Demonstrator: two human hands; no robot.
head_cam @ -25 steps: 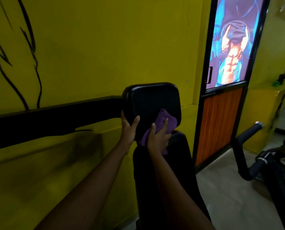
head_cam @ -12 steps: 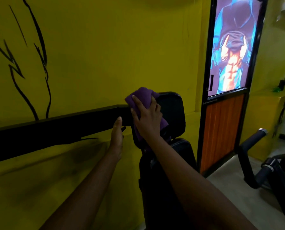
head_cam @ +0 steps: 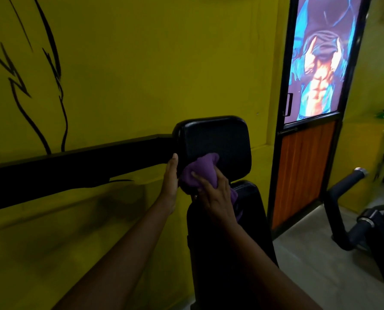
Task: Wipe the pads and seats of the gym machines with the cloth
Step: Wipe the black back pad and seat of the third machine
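Observation:
A square black head pad (head_cam: 220, 142) stands upright on a gym machine against the yellow wall. Below it runs a long black back pad (head_cam: 242, 231). A bunched purple cloth (head_cam: 197, 171) lies against the lower left part of the head pad, and my right hand (head_cam: 215, 198) grips it and presses it there. My left hand (head_cam: 171, 182) rests with straight fingers along the left edge of the head pad. The lower left corner of the pad is hidden by the cloth and hands.
A black metal arm (head_cam: 74, 168) runs left from the pad along the yellow wall (head_cam: 142, 63). To the right stands a door (head_cam: 309, 130) with a poster and orange panel. A black handlebar (head_cam: 341, 198) of another machine sits at the right on the grey floor (head_cam: 309, 253).
My right hand has swept the cloth from the pad's top left corner down to its lower left part. My left hand has shifted up against the pad's left edge.

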